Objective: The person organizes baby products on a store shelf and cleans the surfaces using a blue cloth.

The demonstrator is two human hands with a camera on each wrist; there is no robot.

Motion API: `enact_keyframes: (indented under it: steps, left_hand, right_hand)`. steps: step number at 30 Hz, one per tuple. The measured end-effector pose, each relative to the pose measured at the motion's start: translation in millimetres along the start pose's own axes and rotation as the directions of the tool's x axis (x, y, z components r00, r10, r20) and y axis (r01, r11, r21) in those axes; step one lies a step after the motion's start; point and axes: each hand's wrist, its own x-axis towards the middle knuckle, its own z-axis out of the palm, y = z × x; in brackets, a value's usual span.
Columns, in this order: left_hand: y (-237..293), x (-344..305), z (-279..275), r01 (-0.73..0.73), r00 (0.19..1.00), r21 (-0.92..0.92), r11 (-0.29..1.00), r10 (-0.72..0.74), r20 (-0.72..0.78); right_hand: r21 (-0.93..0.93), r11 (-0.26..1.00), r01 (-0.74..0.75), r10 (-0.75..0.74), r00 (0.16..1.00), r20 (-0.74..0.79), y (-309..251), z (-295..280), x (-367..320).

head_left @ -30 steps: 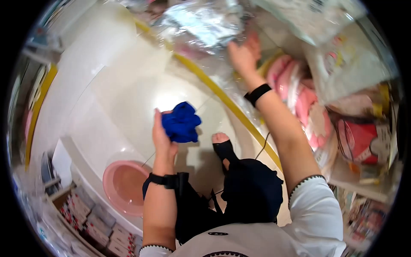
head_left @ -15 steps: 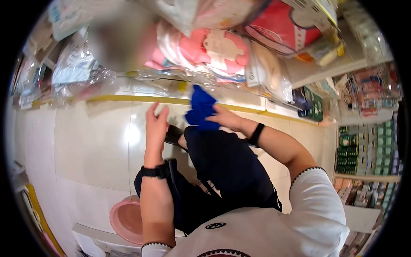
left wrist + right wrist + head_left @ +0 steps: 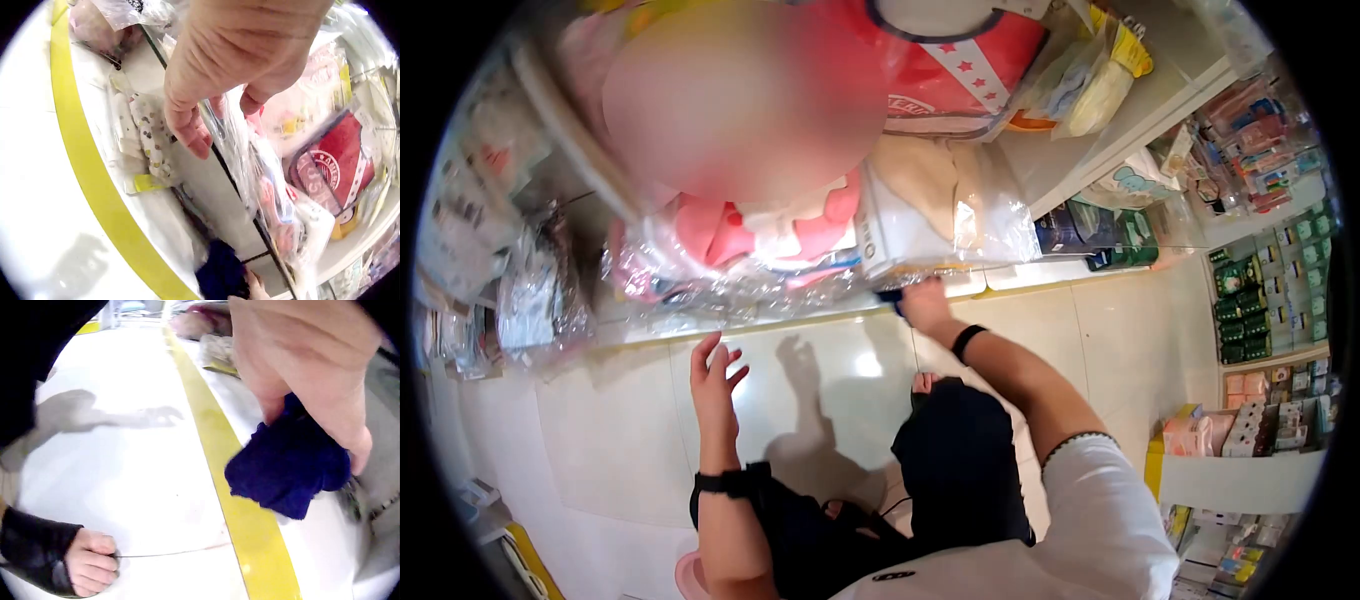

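Observation:
My right hand [image 3: 927, 305] grips a dark blue cloth [image 3: 287, 465], bunched and hanging below the fingers. In the head view the hand is low at the shelf's front edge, and most of the cloth is hidden there. The right wrist view has the cloth over the bottom shelf ledge, beside its yellow edge strip [image 3: 212, 437]. My left hand [image 3: 714, 380] holds nothing, its fingers loosely bent in front of the shelf. Seen from the left wrist, its fingertips overlap the edge of a shelf with clear plastic packages [image 3: 269, 169]. A patterned packaged item [image 3: 150, 134] lies on the ledge below.
Plastic-wrapped pink goods [image 3: 720, 235] and a red packaged item [image 3: 955, 75] fill the shelf ahead. A pink basin [image 3: 690, 575] is partly visible at the lower left. My foot [image 3: 90, 562] stands on the tiled floor near the ledge. Stocked shelves [image 3: 1270, 290] line the right.
The blue cloth passed from my left hand to my right, which has carried it to the shelf's bottom ledge. My left hand stays raised and free. The head view has turned right.

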Motion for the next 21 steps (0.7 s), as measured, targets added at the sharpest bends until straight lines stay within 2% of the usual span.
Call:
enact_keyframes:
  steps: [1, 2, 3, 6, 8, 10, 12, 17, 21]
  left_hand:
    - [-6.5, -1.7, 4.5, 0.040, 0.999, 0.028, 0.999, -0.040, -0.016]
    - [-11.0, -2.1, 6.3, 0.084, 0.996, 0.072, 0.994, -0.082, -0.027]
    - [-14.0, -2.8, 10.2, 0.110, 0.994, 0.077, 0.991, -0.108, -0.028]
    - [-23.2, -5.2, 16.2, 0.175, 0.984, 0.140, 0.975, -0.172, -0.036]
    - [-44.2, -1.2, 12.3, 0.182, 0.983, 0.208, 0.961, -0.174, -0.057]
    - [-66.5, -6.3, 10.4, 0.259, 0.966, 0.237, 0.937, -0.243, -0.094]
    - [-74.6, -18.2, 24.8, 0.300, 0.954, 0.283, 0.911, -0.293, -0.069]
    - [-72.1, -32.9, 75.7, 0.301, 0.914, 0.413, 0.859, -0.383, 0.130]
    - [-67.1, -27.8, 94.9, 0.271, 0.907, 0.465, 0.843, -0.386, 0.170]
  right_hand:
    - [-0.030, 0.992, 0.121, -0.125, 0.937, -0.325, -8.3, 36.3, 8.7]
    - [0.104, 0.965, 0.241, -0.226, 0.965, -0.131, -19.8, 21.9, 5.8]
    - [0.104, 0.929, 0.355, -0.321, 0.912, -0.254, -24.9, 36.5, 9.7]
    - [0.248, 0.900, 0.358, -0.345, 0.934, -0.097, -16.5, 50.2, 26.7]
    - [0.241, 0.907, 0.345, -0.331, 0.938, -0.097, -0.1, 66.7, 47.0]
    - [0.270, 0.908, 0.320, -0.293, 0.946, -0.138, 21.0, 78.9, 58.8]
    - [0.314, 0.905, 0.286, -0.235, 0.953, -0.190, 42.8, 88.7, 67.5]
    - [0.395, 0.886, 0.245, -0.127, 0.945, -0.300, 58.1, 103.6, 67.1]
    - [0.469, 0.856, 0.219, 0.012, 0.898, -0.441, 72.3, 106.5, 51.2]
